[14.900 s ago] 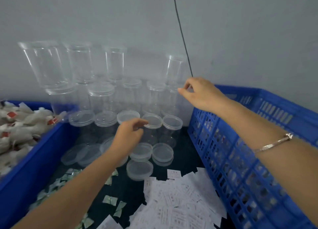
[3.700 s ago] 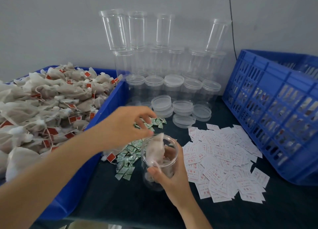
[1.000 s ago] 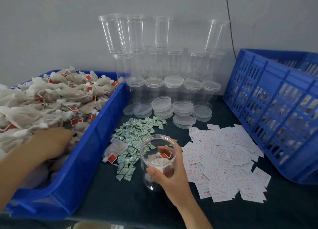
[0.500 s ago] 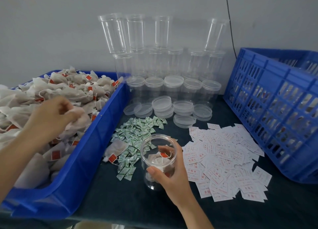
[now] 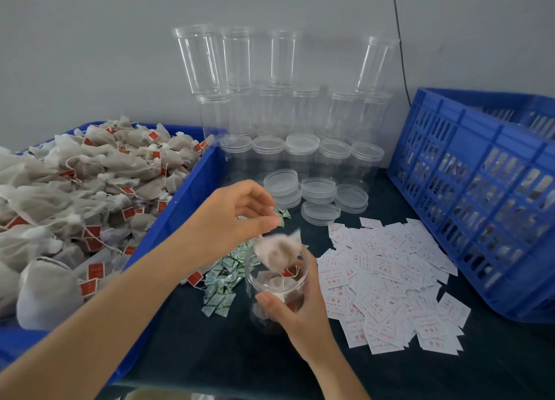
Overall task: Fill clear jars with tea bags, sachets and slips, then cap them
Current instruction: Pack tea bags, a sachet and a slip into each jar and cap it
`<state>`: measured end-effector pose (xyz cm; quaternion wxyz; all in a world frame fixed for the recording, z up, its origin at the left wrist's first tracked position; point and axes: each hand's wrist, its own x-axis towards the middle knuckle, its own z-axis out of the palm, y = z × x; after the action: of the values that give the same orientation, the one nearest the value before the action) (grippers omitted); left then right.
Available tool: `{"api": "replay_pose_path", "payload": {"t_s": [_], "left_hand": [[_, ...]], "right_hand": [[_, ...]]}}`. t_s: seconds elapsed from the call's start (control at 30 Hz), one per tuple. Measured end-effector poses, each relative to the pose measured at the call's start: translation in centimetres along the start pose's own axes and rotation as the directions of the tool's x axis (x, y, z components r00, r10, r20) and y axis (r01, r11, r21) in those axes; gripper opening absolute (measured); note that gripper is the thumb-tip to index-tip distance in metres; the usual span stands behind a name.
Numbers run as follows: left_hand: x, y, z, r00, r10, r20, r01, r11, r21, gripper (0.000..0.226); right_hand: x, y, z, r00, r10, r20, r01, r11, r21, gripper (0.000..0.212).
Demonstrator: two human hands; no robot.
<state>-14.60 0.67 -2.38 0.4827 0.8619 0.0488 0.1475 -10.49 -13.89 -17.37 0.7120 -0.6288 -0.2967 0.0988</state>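
The right hand (image 5: pixel 300 315) is gripping the clear jar (image 5: pixel 270 279) round its middle on the table (image 5: pixel 210 354). The left hand (image 5: pixel 231 219) is hovering above the mouth with fingertips together. A blurred tea bag (image 5: pixel 279 246) is hanging at the rim, pinched or loose I cannot tell. It looks feather-light and floppy, best taken by its gathered top.

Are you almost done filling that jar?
Not yet. Done: a few tea bags lie in the jar that the right hand grips. In hand: another tea bag, blurred, is at its mouth under the left hand. Left: green sachets, paper slips and lids lie unused beside it, and many empty jars wait at the back.
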Motion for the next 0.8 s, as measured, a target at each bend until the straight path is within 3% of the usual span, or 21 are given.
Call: {"api": "replay_pose_path", "payload": {"t_s": [0.1,0.23,0.3,0.4,0.5,0.57,0.6,0.63,0.7,0.77,0.8], "left_hand": [[-0.2,-1.1,0.2,1.000,-0.013,-0.008,0.012,1.000,-0.016,0.028],[-1.4,-3.2,1.6,0.992,-0.080,0.099,0.075,0.996,0.049,0.078],[-2.0,-4.2,3.1,0.982,-0.103,0.158,0.094,0.993,0.067,0.097],[-2.5,-5.0,5.0,0.990,-0.077,0.114,0.066,0.993,0.096,0.105],[-2.8,-5.0,5.9,0.999,-0.033,0.020,0.029,0.984,0.175,0.111],[-3.2,-4.9,6.4,0.999,0.031,-0.040,-0.019,0.960,0.279,0.103],[-3.3,-4.8,6.5,0.996,0.054,-0.070,-0.031,0.954,0.297,0.097],[-3.4,-4.7,6.7,0.993,0.067,-0.095,-0.036,0.954,0.297,0.092],[-3.5,-4.8,6.9,0.989,0.076,-0.124,-0.037,0.956,0.290,0.086],[-3.6,-4.7,7.0,0.986,0.086,-0.142,-0.043,0.958,0.284,0.082],[-3.6,-4.7,7.0,0.985,0.089,-0.146,-0.045,0.960,0.278,0.081]], "right_hand": [[0.0,0.0,-0.1,1.000,0.007,-0.011,-0.007,1.000,-0.015,0.083],[0.2,-0.4,-0.3,1.000,0.007,0.020,-0.007,0.999,0.031,0.076],[0.3,-0.9,-0.6,0.993,0.102,0.054,-0.109,0.984,0.141,0.078],[1.3,-1.5,-2.1,0.950,0.297,0.091,-0.311,0.920,0.241,0.087],[3.5,-2.1,-3.6,0.927,0.373,0.048,-0.375,0.924,0.071,0.051],[5.5,-2.2,-4.0,0.957,0.283,-0.070,-0.291,0.940,-0.176,0.017],[6.5,-2.0,-4.2,0.968,0.229,-0.107,-0.251,0.915,-0.317,0.011],[7.4,-1.6,-4.3,0.975,0.192,-0.115,-0.224,0.856,-0.465,0.014],[8.7,-0.2,-4.4,0.982,0.174,-0.079,-0.170,0.608,-0.776,0.026],[9.1,1.4,-4.5,0.984,0.176,-0.023,-0.085,0.352,-0.932,0.031],[9.0,2.0,-4.5,0.986,0.168,-0.006,-0.054,0.286,-0.957,0.026]]}}
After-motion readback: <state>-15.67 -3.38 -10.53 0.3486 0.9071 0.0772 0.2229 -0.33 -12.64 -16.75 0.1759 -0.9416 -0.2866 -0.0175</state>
